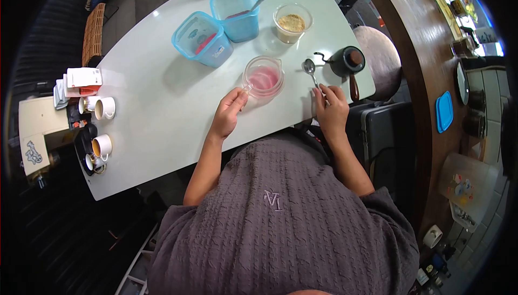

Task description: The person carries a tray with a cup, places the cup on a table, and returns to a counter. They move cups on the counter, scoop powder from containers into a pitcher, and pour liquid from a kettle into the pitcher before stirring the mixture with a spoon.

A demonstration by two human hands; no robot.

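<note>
My left hand [231,112] pinches the handle of a clear glass jug [263,78] with pink liquid inside, standing on the white table [151,106]. To its right, my right hand [331,107] has its fingertips on the handle end of a metal spoon [309,68], whose bowl points away from me. A small black kettle [345,62] with a brown handle is just right of the spoon. Behind the jug are two blue plastic containers [213,52] [237,22] with pink contents, the right one holding a utensil. A clear cup [292,23] contains a beige, crumbly substance.
White mugs [105,108] and upright packets [83,81] stand at the table's left end. A round stool [377,60] and a black case [386,133] are beyond its right edge. On the brown wooden counter [418,79] lies a blue lid [444,111].
</note>
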